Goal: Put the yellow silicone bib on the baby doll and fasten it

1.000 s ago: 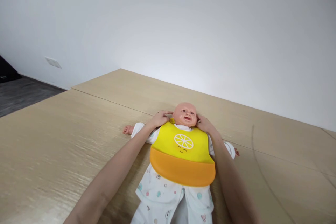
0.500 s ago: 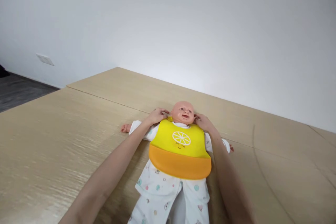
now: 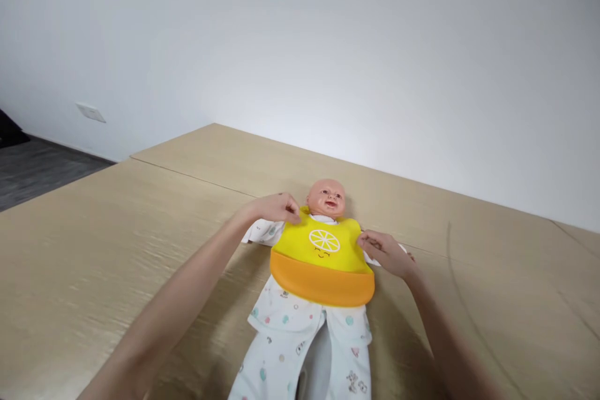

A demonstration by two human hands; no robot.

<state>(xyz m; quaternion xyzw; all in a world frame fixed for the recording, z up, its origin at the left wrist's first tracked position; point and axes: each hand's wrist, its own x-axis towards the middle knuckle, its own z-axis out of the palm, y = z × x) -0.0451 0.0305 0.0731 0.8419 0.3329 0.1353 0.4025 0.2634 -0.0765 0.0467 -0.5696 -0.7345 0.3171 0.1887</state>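
Observation:
A baby doll [image 3: 327,197] in white patterned pyjamas lies on its back on the wooden table [image 3: 117,244], head toward the wall. A yellow bib [image 3: 323,256] with an orange pocket and a lemon print covers its chest. My left hand [image 3: 274,207] pinches the bib's top left corner beside the doll's neck, fingers closed. My right hand [image 3: 387,253] is at the bib's right edge, its fingers curled and touching the bib at the doll's side.
A plain white wall [image 3: 328,44] rises behind the table. A seam runs across the tabletop behind the doll. Dark floor [image 3: 37,165] and a wall socket [image 3: 91,112] show at the far left.
Both hands have left the doll's neck. My right hand dropped down to the bib's right edge; my left moved slightly down onto the bib's top corner. The view shifted a little.

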